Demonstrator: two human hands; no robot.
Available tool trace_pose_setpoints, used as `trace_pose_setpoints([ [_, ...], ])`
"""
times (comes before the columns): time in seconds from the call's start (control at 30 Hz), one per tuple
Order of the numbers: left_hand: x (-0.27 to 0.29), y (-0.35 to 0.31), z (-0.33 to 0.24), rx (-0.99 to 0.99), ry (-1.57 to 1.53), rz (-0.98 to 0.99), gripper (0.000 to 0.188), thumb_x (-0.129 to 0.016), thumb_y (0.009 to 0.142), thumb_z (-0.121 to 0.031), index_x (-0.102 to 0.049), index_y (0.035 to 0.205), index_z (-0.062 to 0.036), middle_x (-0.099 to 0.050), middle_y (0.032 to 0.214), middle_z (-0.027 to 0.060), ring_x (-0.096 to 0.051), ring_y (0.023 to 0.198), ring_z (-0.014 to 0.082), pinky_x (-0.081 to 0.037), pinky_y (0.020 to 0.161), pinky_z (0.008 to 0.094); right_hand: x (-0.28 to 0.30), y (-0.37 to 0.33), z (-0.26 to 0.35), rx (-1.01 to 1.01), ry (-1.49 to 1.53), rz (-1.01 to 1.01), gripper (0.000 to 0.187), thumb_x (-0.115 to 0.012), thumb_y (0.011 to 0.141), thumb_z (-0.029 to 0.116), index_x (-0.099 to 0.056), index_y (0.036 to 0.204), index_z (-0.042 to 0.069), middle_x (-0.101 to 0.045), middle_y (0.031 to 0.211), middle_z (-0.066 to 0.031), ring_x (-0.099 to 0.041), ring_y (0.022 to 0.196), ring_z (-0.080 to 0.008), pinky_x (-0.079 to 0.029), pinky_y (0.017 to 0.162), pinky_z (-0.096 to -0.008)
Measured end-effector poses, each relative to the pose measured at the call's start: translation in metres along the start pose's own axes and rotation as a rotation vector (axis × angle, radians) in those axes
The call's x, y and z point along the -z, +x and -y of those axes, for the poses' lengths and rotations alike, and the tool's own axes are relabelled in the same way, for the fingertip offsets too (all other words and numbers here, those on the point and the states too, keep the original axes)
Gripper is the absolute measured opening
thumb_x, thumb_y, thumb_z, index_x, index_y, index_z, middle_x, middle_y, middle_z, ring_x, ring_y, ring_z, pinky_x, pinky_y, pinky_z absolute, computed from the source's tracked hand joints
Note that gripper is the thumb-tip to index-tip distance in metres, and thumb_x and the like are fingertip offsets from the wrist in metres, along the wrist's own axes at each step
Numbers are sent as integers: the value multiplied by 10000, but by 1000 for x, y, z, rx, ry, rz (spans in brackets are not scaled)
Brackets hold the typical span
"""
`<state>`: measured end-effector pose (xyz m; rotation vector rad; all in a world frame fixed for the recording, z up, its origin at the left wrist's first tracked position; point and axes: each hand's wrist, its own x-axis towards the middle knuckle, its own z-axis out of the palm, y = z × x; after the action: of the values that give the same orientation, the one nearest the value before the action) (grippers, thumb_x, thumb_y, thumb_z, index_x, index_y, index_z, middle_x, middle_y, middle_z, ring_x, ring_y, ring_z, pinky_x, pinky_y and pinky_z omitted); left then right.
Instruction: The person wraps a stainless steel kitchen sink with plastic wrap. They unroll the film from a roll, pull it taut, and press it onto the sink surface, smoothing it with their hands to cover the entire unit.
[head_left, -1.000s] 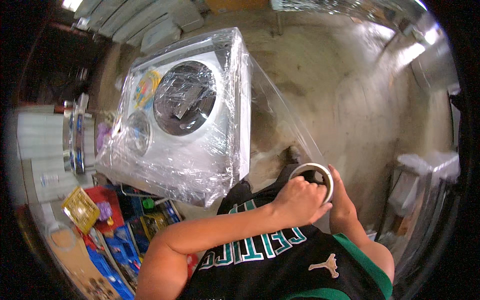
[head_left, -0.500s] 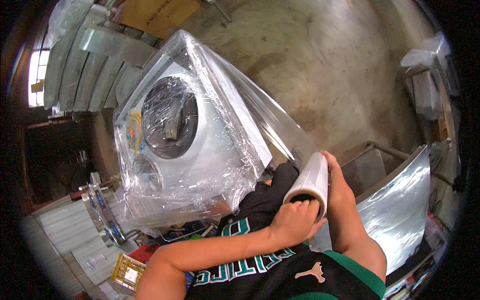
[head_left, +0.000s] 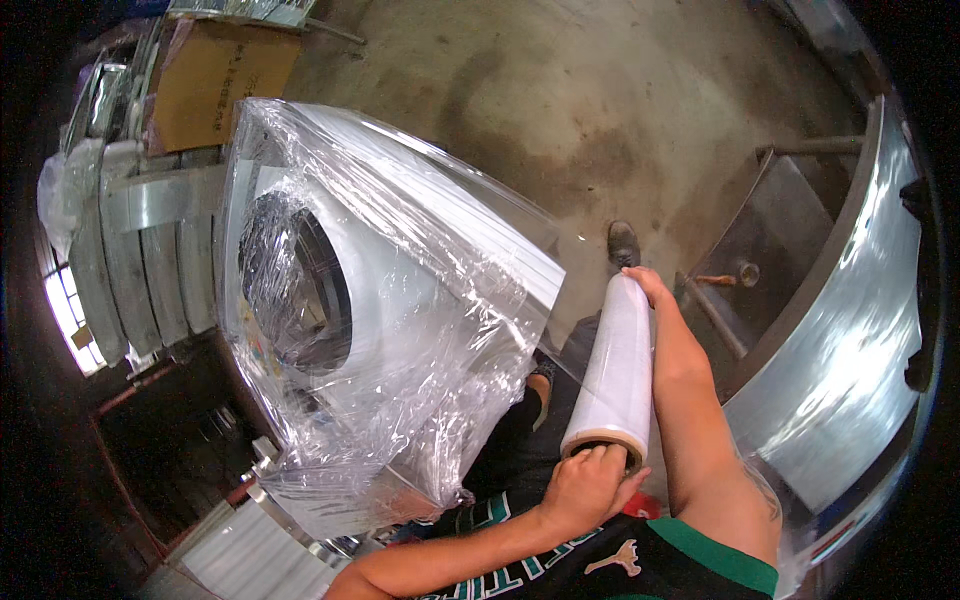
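Note:
A thick roll of clear stretch film (head_left: pixel 607 365) is held lengthwise in front of me. My left hand (head_left: pixel 590 490) is closed at its near end, with the fingers tucked into the cardboard core. At the far end my right hand (head_left: pixel 648 285) grips the roll; some of its fingers are hidden. From the roll, a taut sheet of film (head_left: pixel 560 240) runs left to a large white metal unit (head_left: pixel 400 300). That boxy unit has a round dark opening (head_left: pixel 325 285) and is covered in wrinkled, shiny film.
Stacked grey panels (head_left: pixel 145 270) and a brown cardboard sheet (head_left: pixel 225 85) are at the far left. On the right stands a metal frame (head_left: pixel 765 240) beside a curved shiny sheet (head_left: pixel 840 370). My shoe (head_left: pixel 622 243) shows on the concrete floor (head_left: pixel 560 110) beyond the roll.
My view has turned, and the wrapped unit now sits further left. The roll is more upright in view, with its far end higher. Both hands have kept their hold.

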<state>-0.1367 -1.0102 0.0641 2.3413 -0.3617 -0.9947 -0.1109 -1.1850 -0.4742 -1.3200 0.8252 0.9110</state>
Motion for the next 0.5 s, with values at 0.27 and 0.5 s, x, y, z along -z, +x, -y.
trace_pose_setpoints([
  [0.27, -9, -105, 100, 116, 9, -32, 479, -756, 888, -455, -632, 807, 1, -655, 700, 211, -684, 653, 387, -533, 599, 476, -105, -74, -102, -52, 409, -263, 512, -682, 936, 423, -663, 1264, 31, -712, 1069, -127, -674, 882, -257, -546, 739, -446],
  [0.5, -14, -213, 152, -23, 114, -78, 507, -701, 910, -476, -687, 890, 31, -705, 778, 238, -707, 711, 429, -563, 663, 519, -137, -183, -229, -56, 321, -436, 561, -592, 950, 508, -692, 1187, 10, -699, 1015, -118, -631, 814, -239, -478, 668, -424],
])
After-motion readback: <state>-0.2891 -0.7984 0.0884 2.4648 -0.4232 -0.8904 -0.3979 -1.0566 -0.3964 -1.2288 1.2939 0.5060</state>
